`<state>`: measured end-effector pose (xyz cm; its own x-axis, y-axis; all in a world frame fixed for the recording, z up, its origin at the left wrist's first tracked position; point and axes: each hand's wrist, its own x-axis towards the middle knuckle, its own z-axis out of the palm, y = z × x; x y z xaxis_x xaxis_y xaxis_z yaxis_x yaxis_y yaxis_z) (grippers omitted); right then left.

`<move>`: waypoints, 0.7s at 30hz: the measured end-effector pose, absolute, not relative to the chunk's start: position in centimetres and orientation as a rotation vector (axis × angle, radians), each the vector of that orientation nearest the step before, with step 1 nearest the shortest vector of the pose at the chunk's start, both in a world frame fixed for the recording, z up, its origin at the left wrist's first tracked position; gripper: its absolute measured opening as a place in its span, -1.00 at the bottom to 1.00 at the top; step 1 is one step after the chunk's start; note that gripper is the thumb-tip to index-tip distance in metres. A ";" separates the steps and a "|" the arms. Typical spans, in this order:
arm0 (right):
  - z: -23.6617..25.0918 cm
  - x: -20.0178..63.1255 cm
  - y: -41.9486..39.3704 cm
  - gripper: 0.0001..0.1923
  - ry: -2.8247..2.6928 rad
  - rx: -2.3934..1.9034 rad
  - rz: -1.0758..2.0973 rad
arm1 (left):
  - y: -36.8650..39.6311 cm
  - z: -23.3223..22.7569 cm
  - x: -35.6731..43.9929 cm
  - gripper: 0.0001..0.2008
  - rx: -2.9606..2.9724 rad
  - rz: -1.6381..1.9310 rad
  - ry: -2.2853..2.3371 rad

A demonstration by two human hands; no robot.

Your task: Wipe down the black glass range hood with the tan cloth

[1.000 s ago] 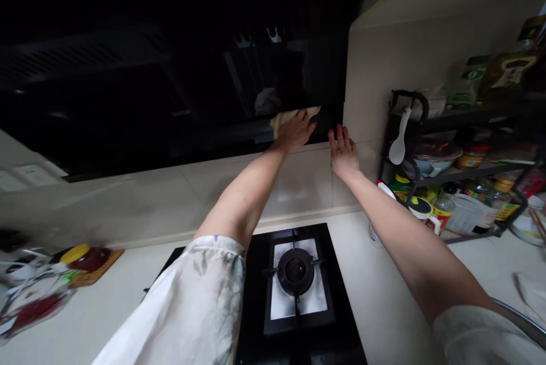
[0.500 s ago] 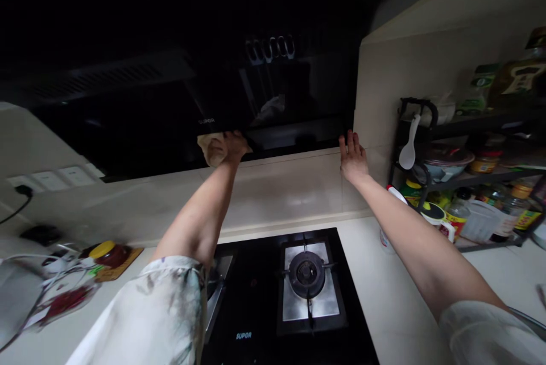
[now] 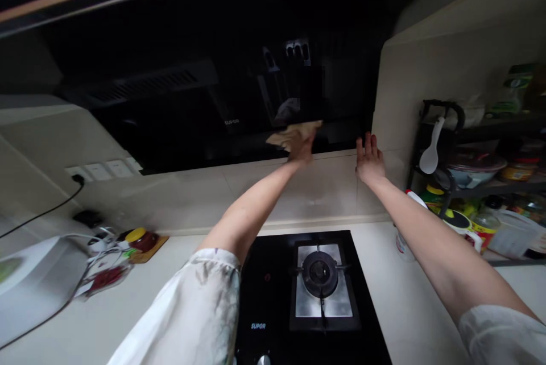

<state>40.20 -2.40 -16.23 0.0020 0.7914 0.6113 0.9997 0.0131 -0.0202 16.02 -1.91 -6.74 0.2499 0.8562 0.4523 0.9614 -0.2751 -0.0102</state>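
Note:
My left hand (image 3: 302, 147) presses a beige cloth (image 3: 290, 135) against the lower edge of the glossy black range hood (image 3: 179, 120). My right hand (image 3: 369, 159) lies flat with fingers spread on the cream tiled wall (image 3: 264, 189), at the hood's right lower corner. Below both arms is a black gas hob (image 3: 318, 285) with one burner in view.
A black rack (image 3: 478, 166) with jars, bottles, a bowl and a white spoon stands at the right. A white spray bottle (image 3: 401, 237) sits by the hob. At the left lie a white appliance (image 3: 34, 282), cables, wall sockets (image 3: 102, 170) and a yellow-lidded jar (image 3: 139, 238).
My left hand slid the cloth left along the hood's lower edge, then back right to near the middle. My right hand stayed on the wall. The view tilted up.

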 end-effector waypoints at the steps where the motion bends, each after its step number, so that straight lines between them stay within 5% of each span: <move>1: -16.2 40.3 -2.4 -0.12 -1.844 -1.830 -0.606 | -1.9 -7.1 17.2 -0.28 -2.322 -0.484 -1.605; 10: -15.3 40.5 -3.7 -0.17 -1.873 -1.832 -0.628 | -2.2 -7.8 19.3 -0.52 -2.530 -0.273 -1.191; 21: -15.6 40.3 -3.3 -0.12 -1.849 -1.835 -0.580 | -1.8 -7.3 18.8 -0.38 -2.250 -0.406 -1.500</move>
<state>40.30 -3.31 -15.60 0.0031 0.8015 0.5980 0.9994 0.0173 -0.0284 18.84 -1.76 -7.28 0.3807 0.8069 0.4517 0.9245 -0.3414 -0.1694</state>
